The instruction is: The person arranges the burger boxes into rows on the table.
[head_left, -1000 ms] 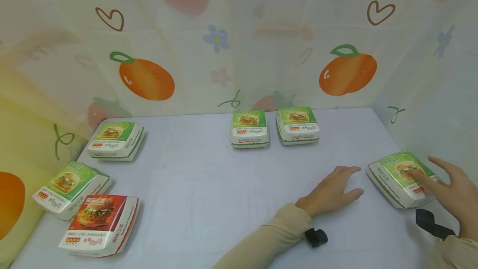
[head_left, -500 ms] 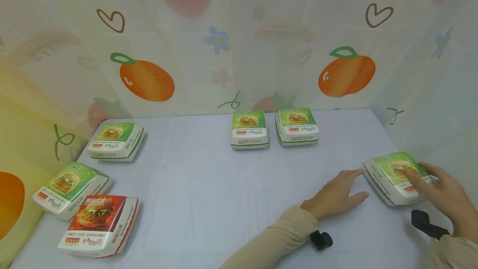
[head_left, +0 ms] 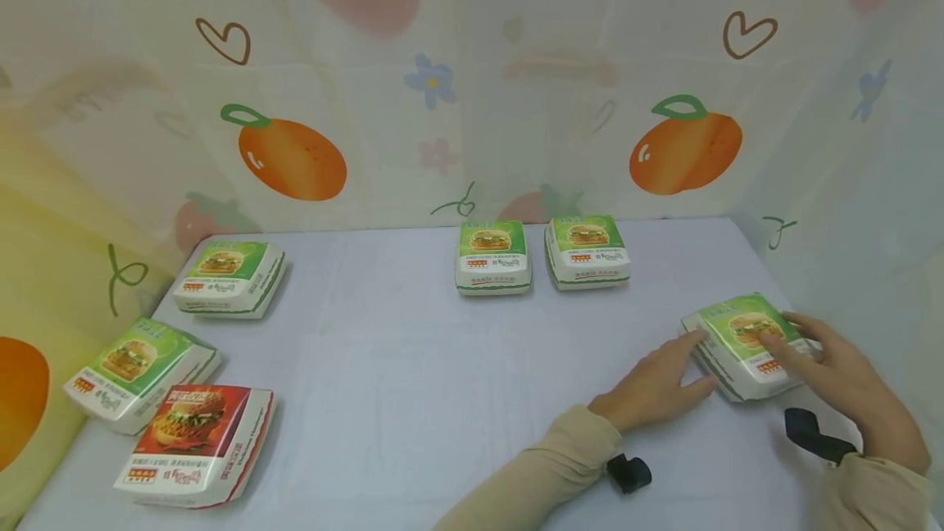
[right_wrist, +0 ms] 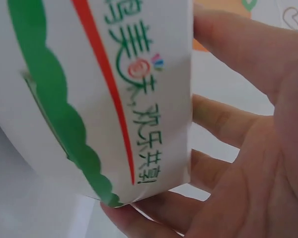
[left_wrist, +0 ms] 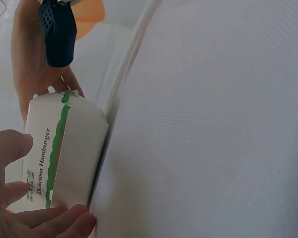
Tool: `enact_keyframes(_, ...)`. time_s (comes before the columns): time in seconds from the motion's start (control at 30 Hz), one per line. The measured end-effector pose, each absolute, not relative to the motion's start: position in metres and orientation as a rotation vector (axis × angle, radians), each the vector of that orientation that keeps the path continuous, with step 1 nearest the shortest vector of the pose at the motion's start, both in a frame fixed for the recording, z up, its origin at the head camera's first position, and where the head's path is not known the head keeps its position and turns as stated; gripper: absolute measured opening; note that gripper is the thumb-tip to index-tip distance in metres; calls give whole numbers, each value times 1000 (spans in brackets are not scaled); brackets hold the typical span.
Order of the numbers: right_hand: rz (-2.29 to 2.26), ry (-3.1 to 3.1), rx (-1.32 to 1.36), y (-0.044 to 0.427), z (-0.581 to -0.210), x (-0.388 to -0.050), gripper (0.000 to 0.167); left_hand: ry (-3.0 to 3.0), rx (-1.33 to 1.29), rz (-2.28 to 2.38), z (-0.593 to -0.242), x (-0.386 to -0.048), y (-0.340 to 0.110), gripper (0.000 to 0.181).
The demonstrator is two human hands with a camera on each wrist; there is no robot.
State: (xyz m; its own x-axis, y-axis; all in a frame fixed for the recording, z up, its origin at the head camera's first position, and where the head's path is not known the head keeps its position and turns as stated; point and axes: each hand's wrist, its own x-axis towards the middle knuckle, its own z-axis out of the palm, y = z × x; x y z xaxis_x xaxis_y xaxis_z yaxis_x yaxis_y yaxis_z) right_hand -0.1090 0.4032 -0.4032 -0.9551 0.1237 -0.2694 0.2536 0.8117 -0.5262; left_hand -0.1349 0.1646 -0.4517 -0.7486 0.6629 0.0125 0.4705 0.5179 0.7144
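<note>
At the right of the table in the head view is a green-and-white burger box (head_left: 745,342), slightly turned. My right hand (head_left: 841,371) grips its right side, thumb on the lid, fingers round the far edge. My left hand (head_left: 656,383) touches the box's left side with extended fingertips, thumb apart. The left wrist view has left fingers (left_wrist: 54,223) against the white side (left_wrist: 79,148) and the right hand (left_wrist: 35,64) at the far end. In the right wrist view, my right hand (right_wrist: 258,153) bends its fingers round the box (right_wrist: 159,114).
Two green boxes (head_left: 492,256) (head_left: 587,251) stand side by side at the back edge. At the left are a green box (head_left: 229,277), another angled one (head_left: 143,367) and a red box (head_left: 199,445). A printed curtain (head_left: 501,138) hangs behind the table (head_left: 413,400).
The right hand has closed on the box and brought it leftward across the table. The left hand, which was beside it without contact, now touches its left side.
</note>
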Motion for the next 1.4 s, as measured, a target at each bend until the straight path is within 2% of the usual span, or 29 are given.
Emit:
enact_keyframes(0.27, -850, 2778, 217, 395, -402, -112, 84, 2502, 918, 1137, -448, -138, 157, 61)
enact_keyframes(0.57, -847, 2746, 212, 384, -395, -115, 87, 2453, 832, 1249, -445, -145, 143, 63)
enact_keyframes(1.4, -1025, 2751, 86, 353, -382, -114, 93, 2502, 871, 1340, -425, -158, 106, 78)
